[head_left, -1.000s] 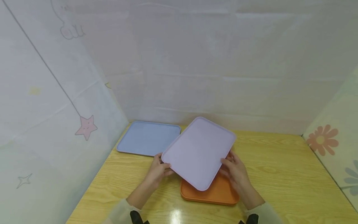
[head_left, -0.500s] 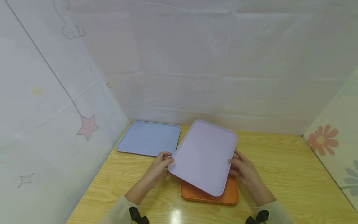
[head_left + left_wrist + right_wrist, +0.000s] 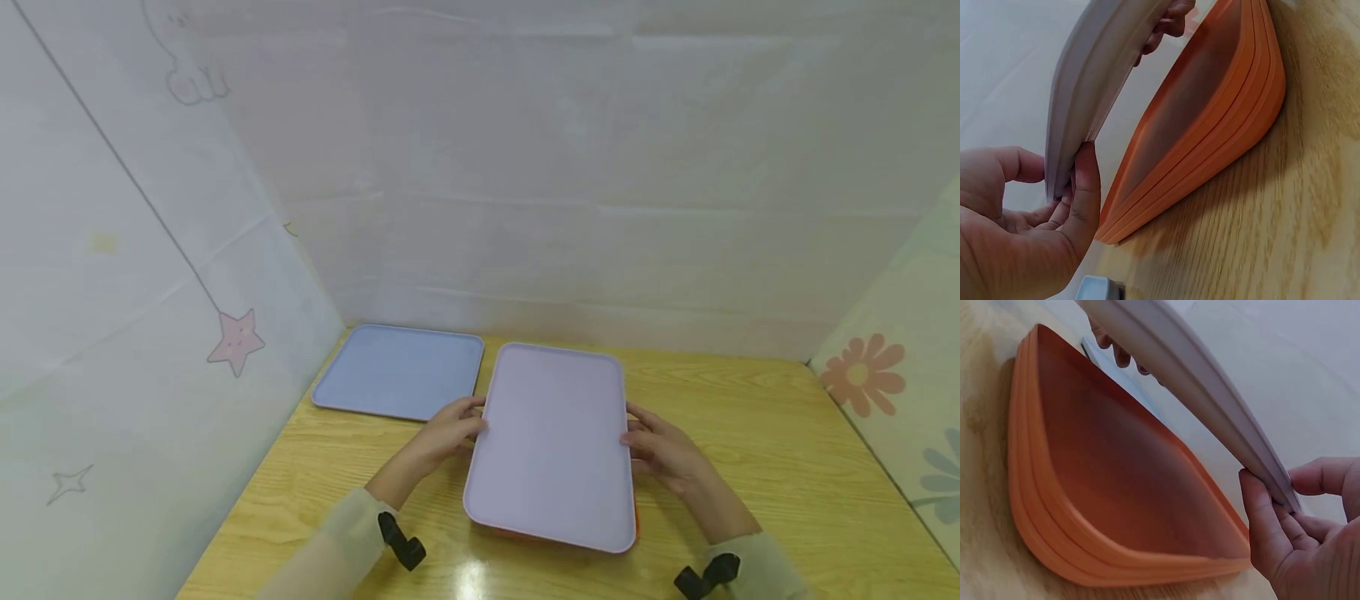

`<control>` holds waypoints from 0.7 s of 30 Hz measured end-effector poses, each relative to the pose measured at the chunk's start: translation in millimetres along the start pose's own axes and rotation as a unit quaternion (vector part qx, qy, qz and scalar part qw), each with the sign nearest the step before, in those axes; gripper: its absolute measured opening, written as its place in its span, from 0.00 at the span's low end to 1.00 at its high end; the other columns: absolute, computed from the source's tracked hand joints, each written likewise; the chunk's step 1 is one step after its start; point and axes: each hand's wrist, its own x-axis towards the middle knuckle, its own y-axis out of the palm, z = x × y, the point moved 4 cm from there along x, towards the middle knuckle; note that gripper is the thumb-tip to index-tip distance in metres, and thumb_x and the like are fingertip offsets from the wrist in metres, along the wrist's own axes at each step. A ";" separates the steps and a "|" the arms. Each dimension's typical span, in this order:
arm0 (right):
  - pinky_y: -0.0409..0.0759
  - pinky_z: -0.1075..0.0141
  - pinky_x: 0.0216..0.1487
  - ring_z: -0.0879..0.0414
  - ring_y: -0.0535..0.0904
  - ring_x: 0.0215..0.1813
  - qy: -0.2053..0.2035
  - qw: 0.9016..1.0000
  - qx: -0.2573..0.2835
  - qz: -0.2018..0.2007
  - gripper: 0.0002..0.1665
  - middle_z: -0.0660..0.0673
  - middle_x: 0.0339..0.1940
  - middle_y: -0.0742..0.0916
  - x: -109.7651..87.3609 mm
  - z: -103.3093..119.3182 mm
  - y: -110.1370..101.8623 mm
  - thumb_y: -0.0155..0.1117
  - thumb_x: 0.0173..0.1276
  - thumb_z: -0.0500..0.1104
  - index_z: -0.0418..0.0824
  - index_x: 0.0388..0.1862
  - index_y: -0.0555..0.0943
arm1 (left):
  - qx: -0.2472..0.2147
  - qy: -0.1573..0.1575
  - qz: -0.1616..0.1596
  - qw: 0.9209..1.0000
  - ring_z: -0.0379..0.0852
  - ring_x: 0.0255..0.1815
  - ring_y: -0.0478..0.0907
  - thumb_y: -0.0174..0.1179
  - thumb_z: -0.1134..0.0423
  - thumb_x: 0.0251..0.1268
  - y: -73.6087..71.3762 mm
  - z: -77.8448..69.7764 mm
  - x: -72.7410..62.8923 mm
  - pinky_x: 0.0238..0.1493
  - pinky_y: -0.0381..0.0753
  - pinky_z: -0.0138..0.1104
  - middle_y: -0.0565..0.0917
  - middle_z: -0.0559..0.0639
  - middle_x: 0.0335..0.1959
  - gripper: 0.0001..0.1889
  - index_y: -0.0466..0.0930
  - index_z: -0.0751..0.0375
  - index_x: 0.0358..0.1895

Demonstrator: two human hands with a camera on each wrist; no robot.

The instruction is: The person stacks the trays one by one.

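Left hand (image 3: 447, 429) at 9 o'clock and right hand (image 3: 667, 454) at 3 pinch the lilac tray (image 3: 551, 454), long axis 12-to-6, above orange trays (image 3: 1129, 500).

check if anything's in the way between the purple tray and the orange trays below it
Nothing visible: both wrist views show open space between the purple tray and the orange trays. Only the left hand and right hand, curled under the tray's edges, might get in the way of lowering it.
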 end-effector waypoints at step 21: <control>0.86 0.56 0.50 0.52 0.82 0.49 0.020 0.994 -0.096 -0.039 0.47 0.36 0.59 0.79 15.8 -2.8 -19.7 0.64 0.71 0.35 0.34 0.82 0.52 | 0.017 -0.003 0.007 1.000 0.51 0.43 0.77 0.56 0.71 0.66 11.9 12.8 27.3 0.28 0.85 0.40 0.74 0.61 0.48 0.31 0.62 0.72 0.73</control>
